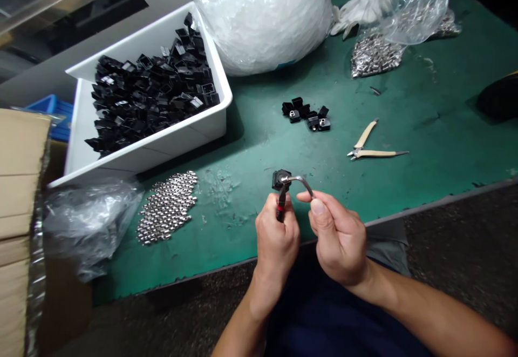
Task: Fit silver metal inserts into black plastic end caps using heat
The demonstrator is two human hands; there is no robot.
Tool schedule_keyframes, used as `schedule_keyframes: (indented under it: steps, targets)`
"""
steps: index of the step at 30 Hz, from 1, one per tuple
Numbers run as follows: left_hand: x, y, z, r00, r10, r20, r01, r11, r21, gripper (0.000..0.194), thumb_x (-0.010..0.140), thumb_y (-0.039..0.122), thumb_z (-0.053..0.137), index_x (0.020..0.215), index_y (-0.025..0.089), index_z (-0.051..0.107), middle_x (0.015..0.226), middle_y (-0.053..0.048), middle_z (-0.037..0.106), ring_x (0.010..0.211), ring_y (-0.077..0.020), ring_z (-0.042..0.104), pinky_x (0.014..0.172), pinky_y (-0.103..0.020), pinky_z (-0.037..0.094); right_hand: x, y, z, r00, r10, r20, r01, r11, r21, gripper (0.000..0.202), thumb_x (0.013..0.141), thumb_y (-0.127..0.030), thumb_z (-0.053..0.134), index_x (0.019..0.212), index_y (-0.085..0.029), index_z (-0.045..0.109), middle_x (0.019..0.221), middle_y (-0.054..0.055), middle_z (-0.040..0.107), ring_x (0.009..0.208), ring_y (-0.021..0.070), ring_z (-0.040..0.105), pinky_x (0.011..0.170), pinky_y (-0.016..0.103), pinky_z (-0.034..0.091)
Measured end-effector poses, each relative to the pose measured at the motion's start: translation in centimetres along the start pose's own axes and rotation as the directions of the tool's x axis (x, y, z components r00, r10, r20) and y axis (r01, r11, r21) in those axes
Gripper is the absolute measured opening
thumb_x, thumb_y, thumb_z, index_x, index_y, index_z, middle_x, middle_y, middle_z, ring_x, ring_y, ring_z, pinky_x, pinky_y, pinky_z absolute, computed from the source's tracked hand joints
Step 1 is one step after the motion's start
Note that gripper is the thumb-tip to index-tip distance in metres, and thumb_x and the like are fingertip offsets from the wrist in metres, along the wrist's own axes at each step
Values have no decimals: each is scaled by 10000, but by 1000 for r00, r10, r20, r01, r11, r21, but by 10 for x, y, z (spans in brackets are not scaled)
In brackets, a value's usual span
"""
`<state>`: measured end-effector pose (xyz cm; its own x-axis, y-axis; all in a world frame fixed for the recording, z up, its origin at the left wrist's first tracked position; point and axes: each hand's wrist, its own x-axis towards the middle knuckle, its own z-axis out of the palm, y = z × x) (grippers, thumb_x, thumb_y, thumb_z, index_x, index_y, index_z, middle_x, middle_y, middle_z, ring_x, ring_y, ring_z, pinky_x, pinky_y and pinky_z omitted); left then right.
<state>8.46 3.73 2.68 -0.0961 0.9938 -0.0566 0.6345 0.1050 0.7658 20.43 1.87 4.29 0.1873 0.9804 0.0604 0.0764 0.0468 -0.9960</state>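
My left hand [277, 230] is closed round pliers [280, 203] with red and black on the handle; their dark tips point up at a small black plastic housing [277, 179]. Whether the jaws grip the housing or its metal fitting I cannot tell. Between thumb and forefinger, my right hand [338, 233] pinches a bent metal hex key [302, 180]. The far end of the key meets the silvery fitting on the housing, just above the green table [238, 157]. Beyond my hands lies a small group of black housings [307, 113], some with metal fittings on them.
A white bin [226, 100] full of black housings stands at the left. Nearer are rows of metal fittings [168, 206] and a crumpled plastic bag [91, 216]. Cream-handled cutters [374, 153] lie to the right. At the back are a large white bag [267, 17] and bagged fittings [376, 54].
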Motion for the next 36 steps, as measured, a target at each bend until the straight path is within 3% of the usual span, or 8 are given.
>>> schedule_keyframes:
  steps: [8,18,26,36]
  targets:
    - [-1,2,2,999,-38,0,38,999,15,219,1020,355,466,890,213,571,675,30,556,575,-114,478,578,-247,343,-5,12,4,996,-59,-68,61,998,22,267,1042,-208,496,1209,-201,704,615,-44,437,507,107,428,569,248,462]
    - [-3,5,6,994,-102,-44,101,995,-24,235,1000,375,489,838,221,561,681,13,630,571,-124,546,566,-242,367,-7,27,24,992,-90,-90,95,994,47,282,1046,-219,475,1239,-206,679,597,-53,445,477,108,425,602,279,493]
    - [-8,5,11,998,-42,-50,43,998,35,146,971,246,489,827,230,506,748,1,638,628,-135,566,585,-249,370,-14,29,15,992,-23,-124,43,985,164,276,1061,-263,479,1221,-238,703,620,-50,416,521,102,443,528,255,407]
    - [-1,2,3,995,91,41,-96,987,127,176,943,182,486,775,232,468,697,20,549,612,-141,498,623,-270,361,-20,24,-2,994,92,-62,-79,979,188,270,1081,-305,475,1178,-238,717,589,-59,403,488,88,364,479,261,295]
